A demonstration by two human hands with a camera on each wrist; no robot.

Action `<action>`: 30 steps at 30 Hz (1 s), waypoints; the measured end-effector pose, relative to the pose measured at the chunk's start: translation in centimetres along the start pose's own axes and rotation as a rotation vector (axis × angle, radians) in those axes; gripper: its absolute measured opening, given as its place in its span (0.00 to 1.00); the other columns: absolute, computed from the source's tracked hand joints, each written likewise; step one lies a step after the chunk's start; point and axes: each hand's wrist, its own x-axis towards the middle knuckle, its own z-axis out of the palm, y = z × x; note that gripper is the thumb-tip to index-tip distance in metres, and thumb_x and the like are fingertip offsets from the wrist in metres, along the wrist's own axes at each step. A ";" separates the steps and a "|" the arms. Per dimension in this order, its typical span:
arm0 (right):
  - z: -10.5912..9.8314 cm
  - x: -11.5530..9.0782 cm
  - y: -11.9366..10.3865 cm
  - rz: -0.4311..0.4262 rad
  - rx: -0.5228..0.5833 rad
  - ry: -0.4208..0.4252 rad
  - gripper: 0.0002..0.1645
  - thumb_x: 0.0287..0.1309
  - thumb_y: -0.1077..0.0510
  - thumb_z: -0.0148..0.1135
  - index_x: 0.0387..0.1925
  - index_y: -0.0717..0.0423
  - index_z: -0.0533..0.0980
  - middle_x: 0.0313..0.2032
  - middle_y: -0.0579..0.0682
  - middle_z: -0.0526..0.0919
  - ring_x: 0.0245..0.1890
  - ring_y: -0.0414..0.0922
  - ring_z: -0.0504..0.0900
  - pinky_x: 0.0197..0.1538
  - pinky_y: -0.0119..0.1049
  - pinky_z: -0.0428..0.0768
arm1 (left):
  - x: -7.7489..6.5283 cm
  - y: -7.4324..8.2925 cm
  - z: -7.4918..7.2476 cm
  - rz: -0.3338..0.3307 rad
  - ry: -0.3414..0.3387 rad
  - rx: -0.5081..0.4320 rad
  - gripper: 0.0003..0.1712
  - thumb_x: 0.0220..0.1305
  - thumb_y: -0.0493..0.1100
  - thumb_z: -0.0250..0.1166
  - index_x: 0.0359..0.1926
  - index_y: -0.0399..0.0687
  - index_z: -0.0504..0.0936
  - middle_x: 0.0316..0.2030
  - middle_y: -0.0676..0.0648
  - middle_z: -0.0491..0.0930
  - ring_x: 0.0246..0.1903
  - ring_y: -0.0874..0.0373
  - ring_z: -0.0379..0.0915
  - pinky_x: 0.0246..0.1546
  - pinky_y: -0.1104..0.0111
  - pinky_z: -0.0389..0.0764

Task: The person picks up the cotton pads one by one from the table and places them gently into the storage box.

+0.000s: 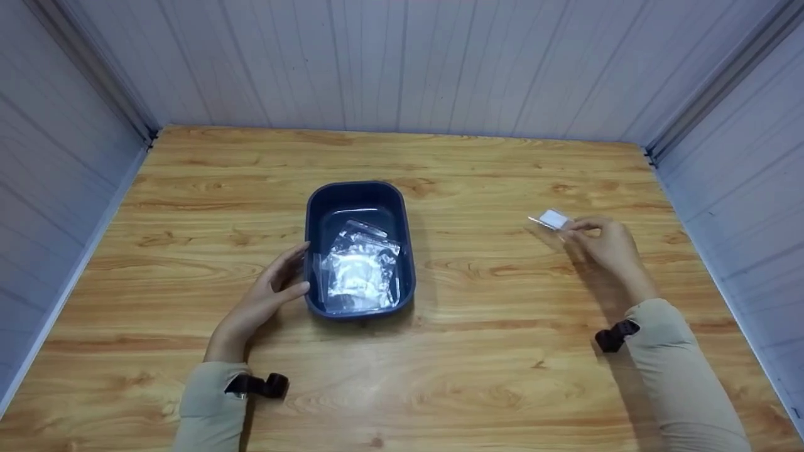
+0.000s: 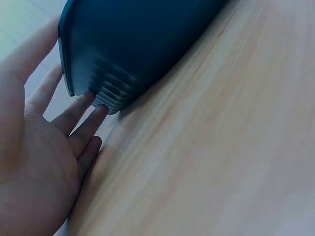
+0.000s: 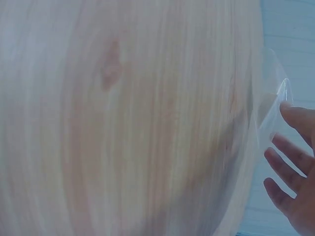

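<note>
A dark blue rectangular tub (image 1: 405, 251) stands on the wooden table, with several clear plastic bags (image 1: 361, 270) lying inside it. My left hand (image 1: 264, 295) rests against the tub's left side, thumb and fingertips touching the rim and wall. In the left wrist view its fingers (image 2: 83, 118) are straight and spread beside the ribbed end of the tub (image 2: 142, 44). Off to the right, my right hand (image 1: 606, 245) pinches a small clear plastic bag (image 1: 553, 220) with a white patch between thumb and forefinger. The right wrist view shows the bag (image 3: 269, 98) at the thumb tip, other fingers apart.
The wood-grain table (image 1: 477, 364) is bounded by a pale panelled wall (image 1: 402, 69) at the back and side walls at left and right. Dark wrist-worn cameras (image 1: 267, 385) sit on both sleeves.
</note>
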 end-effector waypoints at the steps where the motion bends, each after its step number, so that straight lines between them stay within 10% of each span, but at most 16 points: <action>1: 0.0 0.0 -0.1 0.000 -0.004 0.003 0.14 0.65 0.56 0.65 0.44 0.63 0.84 0.51 0.64 0.82 0.55 0.62 0.77 0.58 0.60 0.72 | 0.0 0.0 0.0 -0.001 0.000 0.000 0.40 0.68 0.34 0.62 0.76 0.47 0.56 0.73 0.46 0.58 0.72 0.53 0.52 0.71 0.68 0.56; 30: 0.7 0.0 -3.9 -0.056 -0.026 0.087 0.17 0.64 0.51 0.66 0.44 0.61 0.84 0.52 0.62 0.82 0.56 0.60 0.76 0.59 0.59 0.72 | 0.1 0.0 0.1 0.006 0.002 -0.014 0.40 0.68 0.34 0.61 0.76 0.45 0.56 0.74 0.44 0.56 0.72 0.50 0.50 0.73 0.59 0.53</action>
